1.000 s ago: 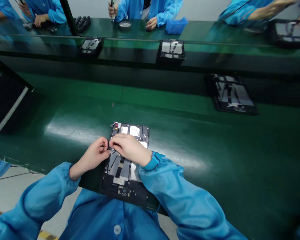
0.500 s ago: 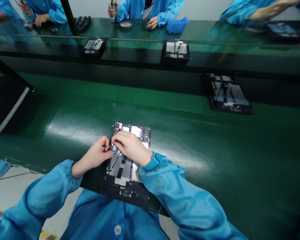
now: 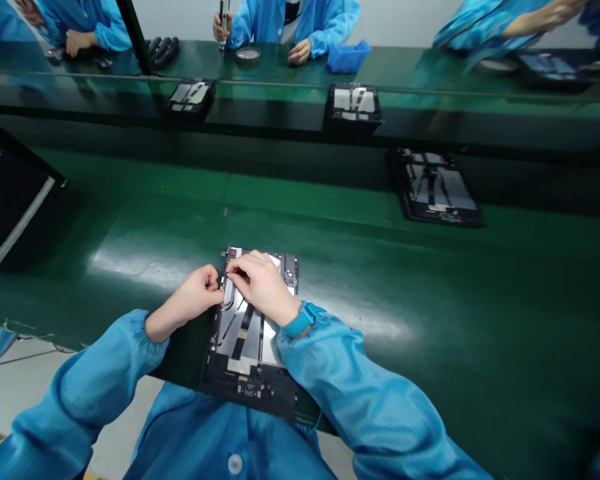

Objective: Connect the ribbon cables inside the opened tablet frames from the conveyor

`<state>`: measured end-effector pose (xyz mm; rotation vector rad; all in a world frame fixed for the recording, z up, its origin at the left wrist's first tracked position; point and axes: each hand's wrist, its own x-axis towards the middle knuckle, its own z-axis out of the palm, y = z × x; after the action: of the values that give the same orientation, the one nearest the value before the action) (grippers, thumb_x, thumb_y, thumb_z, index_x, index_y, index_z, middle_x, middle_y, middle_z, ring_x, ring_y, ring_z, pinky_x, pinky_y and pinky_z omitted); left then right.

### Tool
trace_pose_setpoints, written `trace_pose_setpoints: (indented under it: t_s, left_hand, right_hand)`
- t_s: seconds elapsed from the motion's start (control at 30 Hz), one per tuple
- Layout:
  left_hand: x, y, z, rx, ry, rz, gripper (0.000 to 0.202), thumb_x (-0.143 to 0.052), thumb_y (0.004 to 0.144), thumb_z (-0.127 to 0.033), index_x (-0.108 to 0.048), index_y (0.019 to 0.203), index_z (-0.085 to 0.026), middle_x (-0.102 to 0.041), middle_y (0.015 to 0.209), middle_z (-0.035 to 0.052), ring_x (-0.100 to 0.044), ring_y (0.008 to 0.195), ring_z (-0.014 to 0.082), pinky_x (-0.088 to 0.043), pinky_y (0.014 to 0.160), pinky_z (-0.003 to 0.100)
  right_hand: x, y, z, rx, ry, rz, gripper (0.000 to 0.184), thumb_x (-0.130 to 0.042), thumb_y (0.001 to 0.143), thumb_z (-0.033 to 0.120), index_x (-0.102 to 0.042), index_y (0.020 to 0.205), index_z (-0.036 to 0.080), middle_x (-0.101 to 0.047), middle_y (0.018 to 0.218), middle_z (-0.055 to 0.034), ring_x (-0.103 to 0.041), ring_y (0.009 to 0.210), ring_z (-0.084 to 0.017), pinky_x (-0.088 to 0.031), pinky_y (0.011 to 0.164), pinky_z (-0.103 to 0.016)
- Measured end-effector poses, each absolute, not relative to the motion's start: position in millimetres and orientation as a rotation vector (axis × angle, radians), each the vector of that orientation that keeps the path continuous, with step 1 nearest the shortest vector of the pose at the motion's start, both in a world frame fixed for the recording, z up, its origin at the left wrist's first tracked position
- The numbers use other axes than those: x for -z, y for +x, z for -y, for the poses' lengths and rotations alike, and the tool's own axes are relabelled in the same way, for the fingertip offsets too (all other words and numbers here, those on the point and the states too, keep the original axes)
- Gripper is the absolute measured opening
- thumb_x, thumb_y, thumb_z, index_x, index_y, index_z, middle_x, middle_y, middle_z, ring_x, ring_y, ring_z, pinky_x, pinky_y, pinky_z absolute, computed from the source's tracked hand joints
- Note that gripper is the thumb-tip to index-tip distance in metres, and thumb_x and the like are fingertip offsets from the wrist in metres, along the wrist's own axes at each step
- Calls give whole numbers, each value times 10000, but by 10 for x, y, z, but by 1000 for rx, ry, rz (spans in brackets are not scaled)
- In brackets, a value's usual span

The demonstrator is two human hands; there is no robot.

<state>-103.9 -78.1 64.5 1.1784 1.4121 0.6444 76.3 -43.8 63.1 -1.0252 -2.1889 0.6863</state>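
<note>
Head view: our opened tablet [image 3: 250,340] lies on the green bench [image 3: 430,300], its long axis running away from us. Our left hand [image 3: 196,293] is pinched closed at its left edge; our right hand [image 3: 260,283] presses fingertips down beside it, nearer the far end. Beyond, another tablet [image 3: 437,187] rests.

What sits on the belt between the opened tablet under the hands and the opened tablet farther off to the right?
Nothing: in the head view only bare green belt lies between the near tablet and the far tablet.
</note>
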Motion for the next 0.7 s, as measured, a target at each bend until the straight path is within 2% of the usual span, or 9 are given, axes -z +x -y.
trace_pose_setpoints:
  t_s: [0.17,0.43,0.7]
  left_hand:
    - [-696,-1017,767,-596,1170,-1427,285,-549,607,-120,-293,686,-217,-315,529,-112,-272,441,42,-182,452,190]
    - [-720,-993,585,-559,1111,-1435,293,-564,598,-120,-302,686,-221,-314,521,-111,-270,396,31,-149,387,196]
    - [-725,-1024,411,-617,988,-1305,320,-561,571,-83,-306,700,-226,-286,477,-127,-280,359,25,-140,376,180]
  right_hand:
    - [-653,760,429,-673,-1119,2119,71,-609,895,148,-640,912,210,-693,920,-36,-546,888,-204,-354,795,-336]
    - [-640,723,380,-696,-1180,2018,147,-691,811,120,-648,913,216,-695,854,6,-558,848,-190,-353,765,-306]
    - [-657,695,390,-636,-1221,2049,171,-639,785,81,-657,887,217,-690,797,10,-564,827,-194,-342,782,-320]
